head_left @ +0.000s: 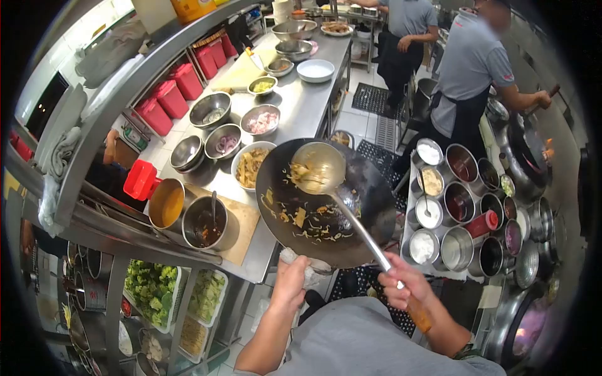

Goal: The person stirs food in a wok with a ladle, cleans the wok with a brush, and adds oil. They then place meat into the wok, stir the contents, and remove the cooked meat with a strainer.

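Note:
My left hand (290, 282) is closed round a pale cloth (308, 260) at the near rim of a large dark wok (370, 188); the cloth hides whatever handle is there. The wok tilts toward the counter. Closed on the handle of a long ladle (357, 225) is my right hand (406, 283). Some brownish, sauced pieces of food (307, 177) lie in the ladle's bowl, which is over the wok. Scraps of food (301, 218) and pale shreds cling to the wok's inside. Left of the wok stands a white bowl (268, 145) filled with similar food.
Metal bowls of ingredients (224, 141) stand along the steel counter (304, 113). Nearer are two steel pots (199, 241) and a cutting board (241, 241). Seasoning tins (428, 213) crowd the right side, beside burners. Two co-workers (470, 69) stand ahead; broccoli (150, 288) sits lower left.

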